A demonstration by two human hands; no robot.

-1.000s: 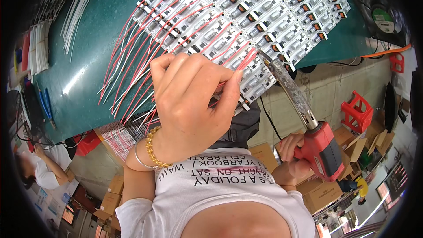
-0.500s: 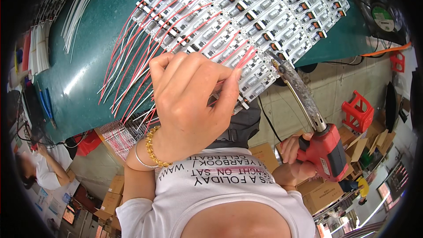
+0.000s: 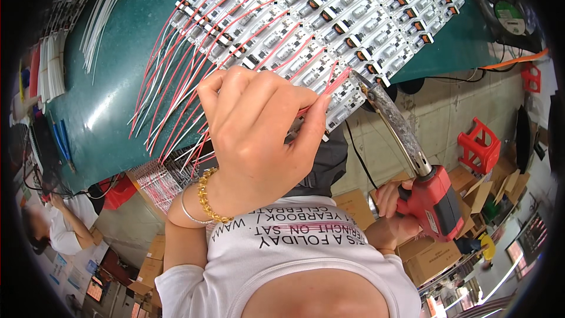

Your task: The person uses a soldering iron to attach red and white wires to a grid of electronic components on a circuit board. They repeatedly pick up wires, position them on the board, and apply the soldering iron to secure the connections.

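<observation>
A panel of small white circuit boards (image 3: 372,23), bearing coils and grey cylindrical parts, lies tilted on the green table. Long red wires (image 3: 154,65) and some white ones trail leftward from its left side. My left hand (image 3: 253,123) is closed over the panel's near edge, pinching a few red wires (image 3: 337,84) between thumb and forefinger; their ends point up and right. In my right hand (image 3: 389,201) is a red-and-black soldering gun (image 3: 434,203), gripped by its handle. Its dark tip reaches the ends of the pinched wires; exact contact is too small to tell.
Bundled white wires (image 3: 52,70) and loose white wires (image 3: 101,20) lie at the table's (image 3: 112,135) left. A black fan (image 3: 507,15) stands at the far right. Beyond the table are a red stool (image 3: 478,145) and cardboard boxes (image 3: 434,261). Another person (image 3: 67,229) sits at lower left.
The panel has shifted slightly left. My left hand has moved a little right with the red wires, and the soldering gun's tip has come a little left, nearer the wire ends.
</observation>
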